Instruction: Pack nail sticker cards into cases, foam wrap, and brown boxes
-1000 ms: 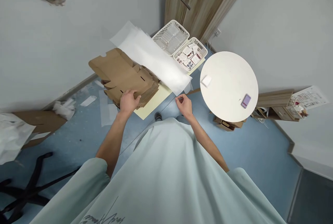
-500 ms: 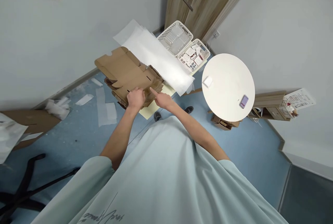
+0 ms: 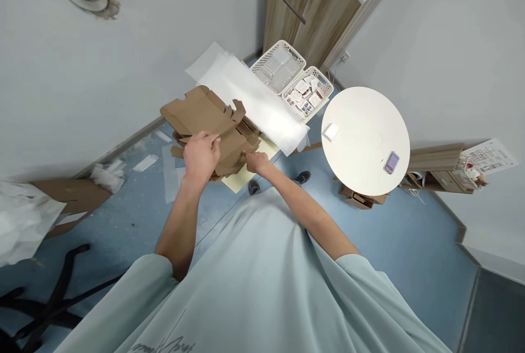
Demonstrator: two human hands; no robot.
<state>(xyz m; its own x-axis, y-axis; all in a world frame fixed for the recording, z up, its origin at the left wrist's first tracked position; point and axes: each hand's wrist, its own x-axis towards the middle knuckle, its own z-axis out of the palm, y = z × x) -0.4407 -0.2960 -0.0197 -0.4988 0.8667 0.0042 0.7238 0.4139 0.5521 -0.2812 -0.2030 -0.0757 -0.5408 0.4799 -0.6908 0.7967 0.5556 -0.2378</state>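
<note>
A stack of flat brown cardboard box blanks (image 3: 235,148) lies in front of me, its top sheet (image 3: 200,112) partly folded, with a flap raised at the far right. Over the near left side of that sheet, my left hand (image 3: 202,155) has its fingers curled on a cardboard edge; the fingertips are partly hidden. My right hand (image 3: 257,162) is closed at the near right corner of the top cardboard, pinching its edge. Under the stack, pale yellow board (image 3: 240,179) shows.
White sheets (image 3: 254,99) lie beyond the cardboard, beside two white baskets (image 3: 283,90), one holding small packs. A round white table (image 3: 369,123) stands at right, bearing a small white box (image 3: 331,132). A black chair base (image 3: 61,287) and plastic wrapping (image 3: 20,222) are at left.
My left hand has moved left and lifted the top cardboard's near edge. A flap on the far right now stands up. My right hand's pointing finger has curled in at the corner.
</note>
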